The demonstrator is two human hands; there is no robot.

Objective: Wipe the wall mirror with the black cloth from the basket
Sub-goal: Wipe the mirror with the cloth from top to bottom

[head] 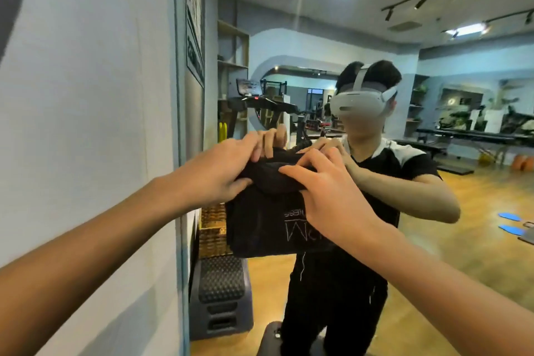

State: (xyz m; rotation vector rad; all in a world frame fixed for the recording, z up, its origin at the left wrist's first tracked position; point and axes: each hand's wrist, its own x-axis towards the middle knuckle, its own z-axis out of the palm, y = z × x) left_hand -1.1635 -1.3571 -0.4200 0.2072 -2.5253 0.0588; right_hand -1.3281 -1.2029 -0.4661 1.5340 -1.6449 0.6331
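Left hand (228, 166) is closed over the top-left edge of the cloth (268, 220); thumb is tucked under the fold, fingers are curled over it. Right hand (326, 191) is set on the top-right edge, fingers partly spread, with the fingertips (284, 171) pressed onto the rolled hem. Whether the thumb pinches from below cannot be told.

The cloth is held between the two hands, bunched at the top and hanging open below them, in front of the mirror (375, 66). It cannot be told whether it touches the glass yet. The mirror's left edge meets the wall (86, 95), to the left of the left hand. A basket (212, 228) is seen low in the reflection, below the left hand.

Step judged: cloth is being folded or gathered into a pad; wiping is not yet begun.

To do it well:
- Loose hanging part is folded up, so no tail drags.
- A flat pad is made, then pressed flat to the glass.
- Strokes are overlapped, started at the edge by the left hand and carried rightward.
- Fingertips are kept off the glass to avoid prints.
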